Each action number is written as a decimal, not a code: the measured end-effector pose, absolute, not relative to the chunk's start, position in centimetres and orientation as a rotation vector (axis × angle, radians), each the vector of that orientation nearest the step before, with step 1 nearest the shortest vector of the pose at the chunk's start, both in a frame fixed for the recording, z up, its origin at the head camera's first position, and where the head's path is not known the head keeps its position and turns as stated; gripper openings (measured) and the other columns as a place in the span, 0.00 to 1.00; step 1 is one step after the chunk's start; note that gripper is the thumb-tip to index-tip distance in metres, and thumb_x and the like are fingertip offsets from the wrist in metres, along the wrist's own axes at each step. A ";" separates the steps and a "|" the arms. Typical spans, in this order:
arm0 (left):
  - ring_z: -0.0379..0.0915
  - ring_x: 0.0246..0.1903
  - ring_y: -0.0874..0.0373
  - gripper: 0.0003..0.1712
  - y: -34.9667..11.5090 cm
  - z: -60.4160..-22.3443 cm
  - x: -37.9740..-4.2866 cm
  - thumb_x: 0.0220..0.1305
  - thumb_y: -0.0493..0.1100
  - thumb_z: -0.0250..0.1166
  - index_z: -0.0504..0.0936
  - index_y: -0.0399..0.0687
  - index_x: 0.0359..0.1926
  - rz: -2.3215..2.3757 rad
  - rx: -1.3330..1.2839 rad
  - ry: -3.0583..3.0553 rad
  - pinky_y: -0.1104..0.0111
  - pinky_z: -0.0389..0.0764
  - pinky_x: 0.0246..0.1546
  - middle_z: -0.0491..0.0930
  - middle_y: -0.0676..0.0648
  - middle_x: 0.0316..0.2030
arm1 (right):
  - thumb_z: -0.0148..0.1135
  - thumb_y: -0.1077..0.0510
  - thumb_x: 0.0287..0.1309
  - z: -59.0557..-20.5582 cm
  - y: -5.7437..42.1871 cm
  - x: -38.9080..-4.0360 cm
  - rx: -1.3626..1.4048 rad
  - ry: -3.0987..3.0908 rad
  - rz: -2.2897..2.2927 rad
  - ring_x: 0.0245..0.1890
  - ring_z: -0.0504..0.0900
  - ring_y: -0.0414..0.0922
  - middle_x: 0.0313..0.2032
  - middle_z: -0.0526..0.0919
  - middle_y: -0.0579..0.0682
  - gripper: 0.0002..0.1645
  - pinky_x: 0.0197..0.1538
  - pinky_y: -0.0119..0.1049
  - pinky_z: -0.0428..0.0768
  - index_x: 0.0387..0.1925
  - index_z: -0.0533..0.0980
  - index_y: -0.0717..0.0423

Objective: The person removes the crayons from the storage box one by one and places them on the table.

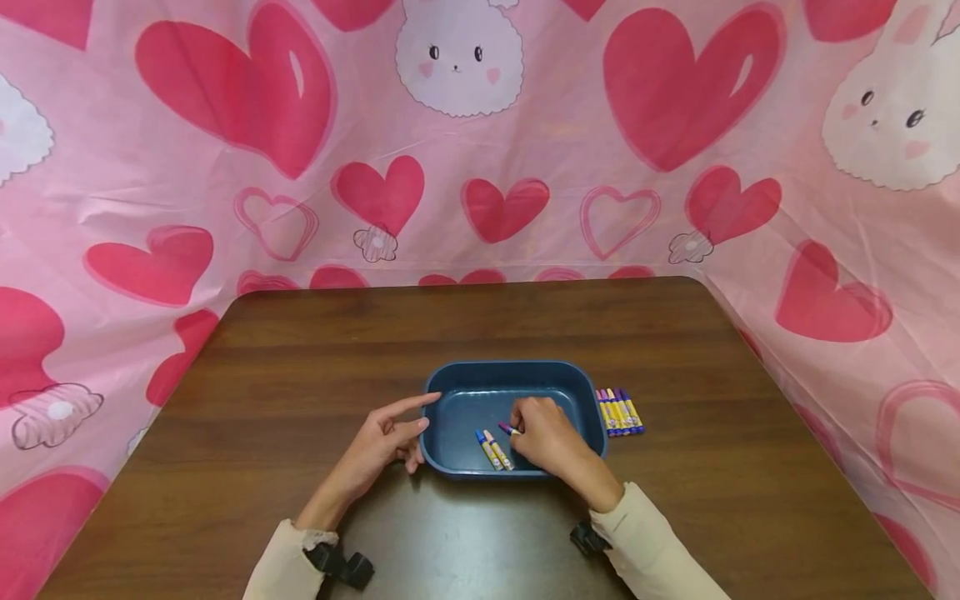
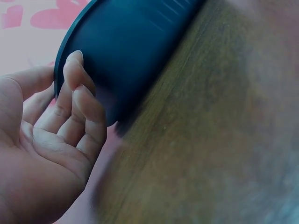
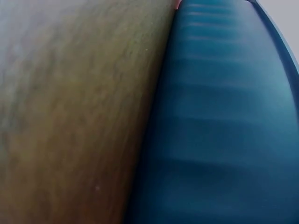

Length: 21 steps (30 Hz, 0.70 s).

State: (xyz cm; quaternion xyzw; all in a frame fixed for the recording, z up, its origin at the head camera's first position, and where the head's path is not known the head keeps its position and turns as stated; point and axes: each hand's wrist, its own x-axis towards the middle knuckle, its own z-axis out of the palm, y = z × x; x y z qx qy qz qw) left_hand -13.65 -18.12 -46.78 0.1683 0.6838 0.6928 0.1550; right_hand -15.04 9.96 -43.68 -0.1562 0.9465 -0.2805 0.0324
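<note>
A dark blue tray sits on the wooden table. My left hand touches its left rim, the index finger stretched out straight over the edge and the thumb near the rim. In the left wrist view, the other fingers of my left hand are loosely bent beside the tray wall. Inside the tray, my right hand pinches a purple crayon. Two crayons lie side by side on the tray floor, a blue one and a pale-tipped one. The right wrist view shows only the tray's ribbed outer wall and table.
Against the tray's right side, several yellow-wrapped crayons lie in a row on the table. A pink cloth with hearts and rabbits hangs behind and at both sides of the table.
</note>
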 end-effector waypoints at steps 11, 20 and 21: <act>0.77 0.17 0.55 0.28 -18.3 -46.7 -13.6 0.75 0.43 0.57 0.67 0.40 0.71 1.975 0.482 1.970 0.65 0.83 0.24 0.81 0.40 0.21 | 0.65 0.68 0.53 -43.8 9.9 -14.7 -0.525 2.949 -1.022 0.23 0.72 0.40 0.23 0.79 0.45 0.05 0.27 0.33 0.73 0.33 0.84 0.61; 0.77 0.17 0.55 0.29 -18.2 -46.7 -13.5 0.74 0.43 0.58 0.66 0.40 0.72 1.982 0.462 1.964 0.65 0.83 0.24 0.81 0.41 0.21 | 0.65 0.69 0.55 -43.6 10.0 -14.8 -0.560 2.968 -1.038 0.23 0.72 0.39 0.24 0.79 0.46 0.05 0.26 0.31 0.73 0.34 0.84 0.63; 0.77 0.17 0.55 0.29 -18.1 -46.7 -13.5 0.74 0.43 0.58 0.66 0.40 0.72 1.982 0.459 1.964 0.65 0.83 0.24 0.81 0.41 0.21 | 0.66 0.69 0.55 -43.6 10.0 -14.8 -0.562 2.973 -1.036 0.23 0.72 0.39 0.24 0.80 0.46 0.05 0.27 0.32 0.73 0.34 0.84 0.63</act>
